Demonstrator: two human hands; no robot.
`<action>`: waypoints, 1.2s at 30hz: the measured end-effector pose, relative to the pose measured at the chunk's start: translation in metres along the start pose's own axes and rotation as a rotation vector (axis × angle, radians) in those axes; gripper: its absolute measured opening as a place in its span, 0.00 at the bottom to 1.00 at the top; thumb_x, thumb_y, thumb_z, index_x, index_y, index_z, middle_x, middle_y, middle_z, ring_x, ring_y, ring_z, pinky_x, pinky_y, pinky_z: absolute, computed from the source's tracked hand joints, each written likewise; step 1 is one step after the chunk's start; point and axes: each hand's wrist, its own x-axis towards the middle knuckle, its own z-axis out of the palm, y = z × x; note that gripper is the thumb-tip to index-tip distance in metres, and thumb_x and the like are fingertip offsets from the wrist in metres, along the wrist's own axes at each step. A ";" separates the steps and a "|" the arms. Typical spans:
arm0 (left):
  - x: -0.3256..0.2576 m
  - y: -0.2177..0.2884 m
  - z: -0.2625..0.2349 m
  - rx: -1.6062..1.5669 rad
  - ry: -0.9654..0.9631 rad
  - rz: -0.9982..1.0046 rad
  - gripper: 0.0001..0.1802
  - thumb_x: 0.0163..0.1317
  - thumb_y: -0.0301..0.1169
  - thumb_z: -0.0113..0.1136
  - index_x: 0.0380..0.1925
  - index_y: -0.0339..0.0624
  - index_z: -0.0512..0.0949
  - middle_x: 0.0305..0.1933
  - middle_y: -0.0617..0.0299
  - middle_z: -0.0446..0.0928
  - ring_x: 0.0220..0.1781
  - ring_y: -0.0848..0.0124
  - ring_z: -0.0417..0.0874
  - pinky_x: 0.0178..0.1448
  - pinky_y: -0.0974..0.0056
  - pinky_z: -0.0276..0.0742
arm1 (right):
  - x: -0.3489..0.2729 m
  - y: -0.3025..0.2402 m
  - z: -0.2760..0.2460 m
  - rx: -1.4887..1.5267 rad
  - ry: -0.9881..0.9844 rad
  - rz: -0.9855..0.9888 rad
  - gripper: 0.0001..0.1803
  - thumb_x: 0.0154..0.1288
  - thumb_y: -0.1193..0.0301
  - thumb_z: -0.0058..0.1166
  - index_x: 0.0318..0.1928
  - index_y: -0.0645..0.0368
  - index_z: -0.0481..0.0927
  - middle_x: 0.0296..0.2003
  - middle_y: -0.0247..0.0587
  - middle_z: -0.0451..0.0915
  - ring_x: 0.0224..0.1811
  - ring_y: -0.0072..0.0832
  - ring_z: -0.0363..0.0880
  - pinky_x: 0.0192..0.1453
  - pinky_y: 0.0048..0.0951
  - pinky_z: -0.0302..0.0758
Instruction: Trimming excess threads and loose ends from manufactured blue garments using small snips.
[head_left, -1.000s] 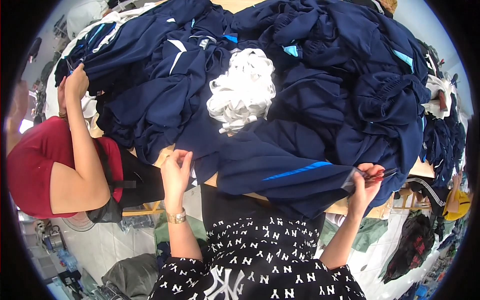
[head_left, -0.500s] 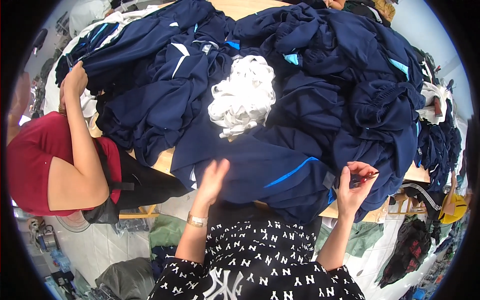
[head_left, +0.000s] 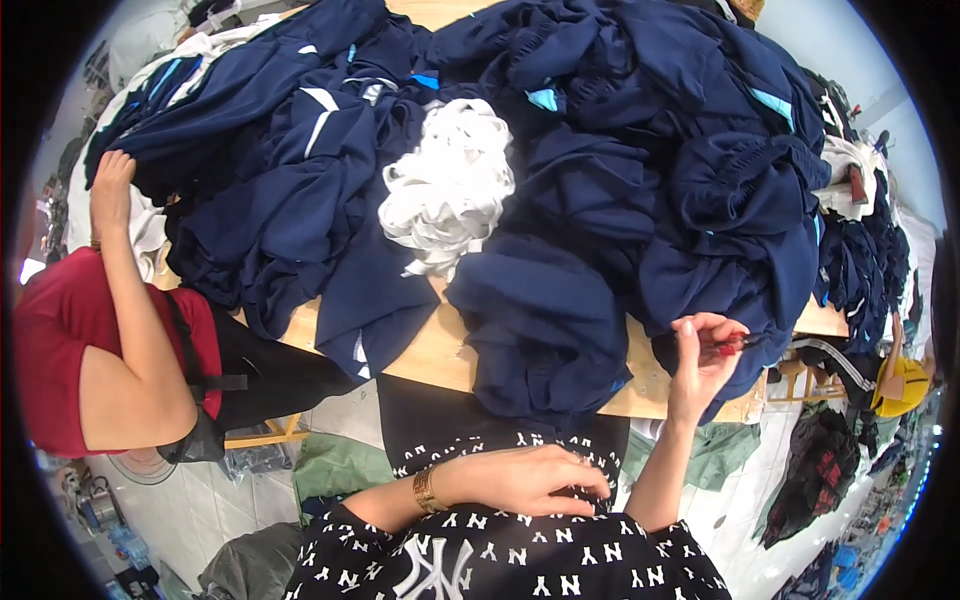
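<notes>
At the left of the frame a co-worker's hand [head_left: 110, 190] rests on the dark heap, as if sorting it. At lower centre the left hand [head_left: 525, 478] lies flat and empty, fingers spread, against the patterned top. At right, the right hand [head_left: 703, 352] pinches a small red tool [head_left: 728, 347] beside the navy garments [head_left: 545, 320] draped over the counter [head_left: 440, 350], ready for trimming.

Matt navy cloth garments [head_left: 560, 200] with smooth pale-blue trim lie heaped on a bare, light wooden table [head_left: 440, 350]; among them a bundle of white woven tape [head_left: 450, 190]. A glossy gold metal bracelet [head_left: 428, 490] catches light.
</notes>
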 end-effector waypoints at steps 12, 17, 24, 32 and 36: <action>-0.048 -0.067 -0.086 0.543 1.338 -0.337 0.08 0.59 0.28 0.60 0.35 0.35 0.75 0.31 0.63 0.77 0.33 0.77 0.77 0.39 0.72 0.74 | -0.035 0.031 0.058 -0.559 -0.427 0.062 0.22 0.50 0.71 0.67 0.38 0.62 0.65 0.29 0.43 0.72 0.29 0.37 0.73 0.36 0.32 0.72; -0.029 -0.097 -0.104 0.348 1.379 -0.443 0.15 0.61 0.38 0.61 0.29 0.35 0.78 0.23 0.63 0.78 0.21 0.77 0.76 0.25 0.73 0.71 | -0.041 0.049 0.057 -0.633 -0.464 0.026 0.23 0.50 0.70 0.66 0.39 0.63 0.65 0.29 0.45 0.72 0.32 0.40 0.74 0.37 0.34 0.72; -0.011 -0.111 -0.109 -1.072 1.247 -0.026 0.20 0.66 0.47 0.52 0.45 0.42 0.73 0.43 0.62 0.74 0.52 0.68 0.74 0.57 0.61 0.73 | -0.036 0.043 0.052 -0.536 -0.454 0.055 0.17 0.51 0.79 0.59 0.40 0.61 0.66 0.33 0.45 0.74 0.34 0.38 0.75 0.38 0.34 0.73; 0.004 -0.078 -0.071 -0.807 1.145 0.020 0.16 0.68 0.37 0.50 0.46 0.36 0.76 0.48 0.59 0.77 0.51 0.68 0.76 0.60 0.62 0.68 | -0.012 0.035 0.097 -0.428 -0.470 -0.423 0.18 0.45 0.86 0.60 0.35 0.62 0.66 0.37 0.48 0.73 0.34 0.41 0.72 0.35 0.30 0.71; -0.009 -0.067 -0.068 -0.056 1.199 -0.124 0.12 0.62 0.31 0.60 0.40 0.33 0.80 0.44 0.58 0.80 0.50 0.70 0.77 0.54 0.67 0.70 | -0.004 0.046 0.080 -0.473 -0.402 -0.389 0.19 0.38 0.90 0.51 0.35 0.63 0.67 0.35 0.49 0.72 0.35 0.46 0.74 0.38 0.38 0.73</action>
